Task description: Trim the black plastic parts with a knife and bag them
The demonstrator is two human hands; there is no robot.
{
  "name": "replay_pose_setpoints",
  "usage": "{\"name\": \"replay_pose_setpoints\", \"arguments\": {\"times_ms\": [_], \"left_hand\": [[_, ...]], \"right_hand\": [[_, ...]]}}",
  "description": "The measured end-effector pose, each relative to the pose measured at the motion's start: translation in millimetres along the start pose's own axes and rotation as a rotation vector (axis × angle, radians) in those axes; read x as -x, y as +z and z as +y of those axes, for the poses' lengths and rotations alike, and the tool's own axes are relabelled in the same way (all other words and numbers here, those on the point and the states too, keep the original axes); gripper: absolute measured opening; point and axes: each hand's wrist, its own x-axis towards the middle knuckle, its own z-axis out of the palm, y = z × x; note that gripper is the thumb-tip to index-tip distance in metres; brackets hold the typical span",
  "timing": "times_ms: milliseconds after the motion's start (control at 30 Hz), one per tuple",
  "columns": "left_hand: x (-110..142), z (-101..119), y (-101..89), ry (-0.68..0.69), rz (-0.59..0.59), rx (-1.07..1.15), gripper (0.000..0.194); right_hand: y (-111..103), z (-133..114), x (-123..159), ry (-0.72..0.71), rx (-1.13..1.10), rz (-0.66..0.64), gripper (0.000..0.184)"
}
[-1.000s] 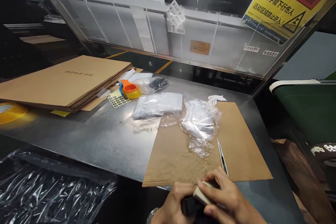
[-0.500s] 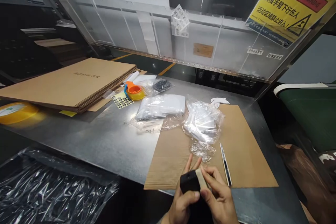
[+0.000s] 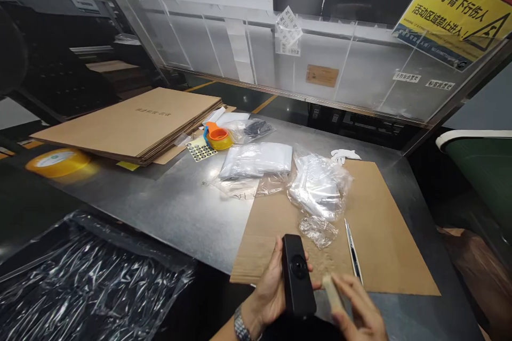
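My left hand (image 3: 269,292) is wrapped round a black rectangular device (image 3: 296,290) with a round lens-like part on its face, held above the near edge of the table. My right hand (image 3: 362,311) pinches a small beige block-like pad (image 3: 331,293) just right of the device, apart from its face. What the pad is made of I cannot make out. Beyond the hands lies a flat cardboard sheet (image 3: 392,245). On it rest a utility knife (image 3: 352,250), crumpled clear plastic (image 3: 319,230) and a clear bag of white pieces (image 3: 318,184).
Stacked cardboard (image 3: 132,117) lies at the left, beside a yellow tape roll (image 3: 60,162). An orange tape dispenser (image 3: 218,136), a sticker sheet (image 3: 202,149), a plastic-wrapped white packet (image 3: 258,159) and a white glove (image 3: 344,155) are on the metal table (image 3: 172,213). Black plastic film (image 3: 100,282) is at lower left.
The black device has turned upright and now shows its face with the round part. My right hand has moved the beige pad off it to the right. The view has shifted left.
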Motion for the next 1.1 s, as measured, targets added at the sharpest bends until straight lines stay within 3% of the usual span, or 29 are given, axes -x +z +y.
{"name": "replay_pose_setpoints", "arguments": {"times_ms": [100, 167, 267, 333, 467, 533, 667, 800, 900, 1000, 1100], "left_hand": [[0.4, -15.4, -1.4, -0.098, -0.052, -0.159, 0.064], [1.0, -23.7, -0.2, -0.151, -0.077, -0.191, 0.07], [3.3, -27.1, 5.3, -0.147, -0.103, -0.073, 0.064], [5.6, -25.2, 8.2, -0.093, -0.088, -0.001, 0.056], [6.0, -23.2, 2.9, 0.05, 0.054, -0.135, 0.05], [3.0, -23.5, -2.8, 0.106, 0.065, -0.146, 0.048], [-3.2, -21.5, -5.3, -0.03, 0.04, 0.037, 0.055], [-6.0, -14.6, 1.6, -0.119, 0.052, 0.169, 0.041], [-9.4, -7.7, 3.0, -0.12, 0.054, 0.234, 0.028], [-13.9, -5.3, 2.0, -0.101, 0.096, 0.283, 0.028], [-16.4, -9.0, 2.5, -0.114, 0.156, 0.313, 0.038]], "right_hand": [[-10.0, -12.2, -29.9, -0.065, 0.13, -0.012, 0.039], [-6.0, -22.9, -45.3, -0.151, 0.177, -0.103, 0.038], [8.8, -36.3, -54.9, -0.332, 0.189, -0.269, 0.039], [16.4, -41.1, -56.2, -0.391, 0.218, -0.306, 0.039], [18.8, -44.6, -59.9, -0.256, 0.402, -0.262, 0.033], [18.7, -47.2, -60.0, -0.207, 0.463, -0.281, 0.03], [27.8, -50.7, -45.2, -0.273, 0.437, -0.344, 0.032], [42.2, -37.3, -16.7, -0.373, 0.273, -0.209, 0.038], [46.1, -22.1, 1.3, -0.332, 0.199, -0.066, 0.04], [45.3, -14.4, 10.0, -0.269, 0.209, -0.007, 0.041], [47.3, -13.7, 12.2, -0.328, 0.311, 0.01, 0.042]]}}
